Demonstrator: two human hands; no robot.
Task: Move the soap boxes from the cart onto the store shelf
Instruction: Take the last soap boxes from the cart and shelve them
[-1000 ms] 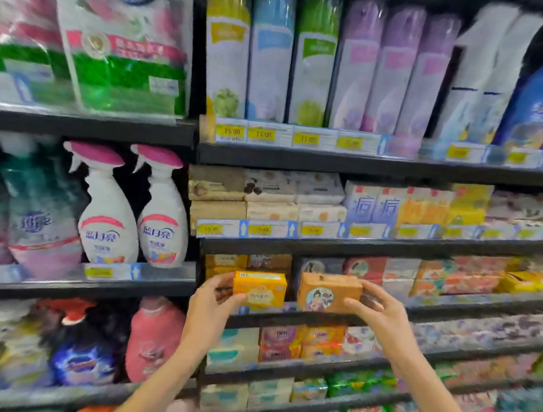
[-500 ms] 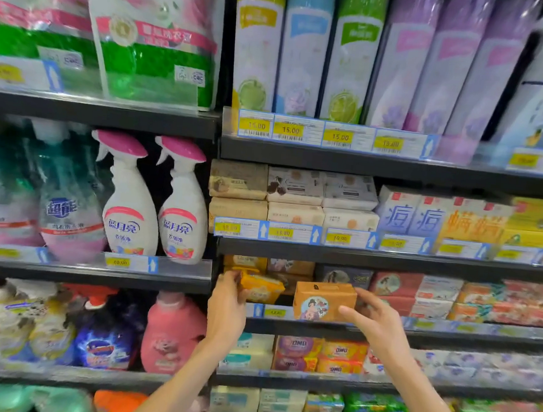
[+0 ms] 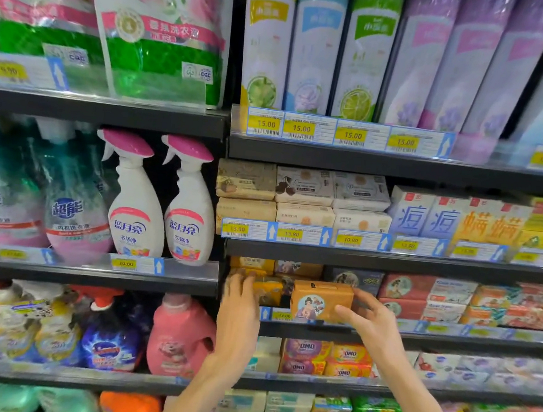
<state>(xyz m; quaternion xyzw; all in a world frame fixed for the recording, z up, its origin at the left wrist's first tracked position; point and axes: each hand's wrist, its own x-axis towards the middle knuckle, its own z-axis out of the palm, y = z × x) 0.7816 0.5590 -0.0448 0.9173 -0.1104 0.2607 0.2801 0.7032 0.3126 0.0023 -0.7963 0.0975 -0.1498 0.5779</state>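
Note:
My right hand [image 3: 370,323] grips an orange soap box [image 3: 321,300] with a round picture on its front, held at the front lip of the dark store shelf [image 3: 448,343]. My left hand [image 3: 238,308] holds a yellow soap box [image 3: 267,291], pushed into the shelf's left end under other yellow boxes [image 3: 252,265]. My fingers hide part of the yellow box. The two boxes sit side by side, almost touching. The cart is out of view.
Rows of soap boxes [image 3: 436,297] fill the same shelf to the right. The shelf above [image 3: 390,260] hangs low over the opening. White spray bottles [image 3: 161,206] stand on the left bay, a pink jug [image 3: 179,339] below them.
Both hands have carried their boxes forward into the shelf. The yellow box went from in front of the shelf edge to inside the left end; the orange box moved to the lip.

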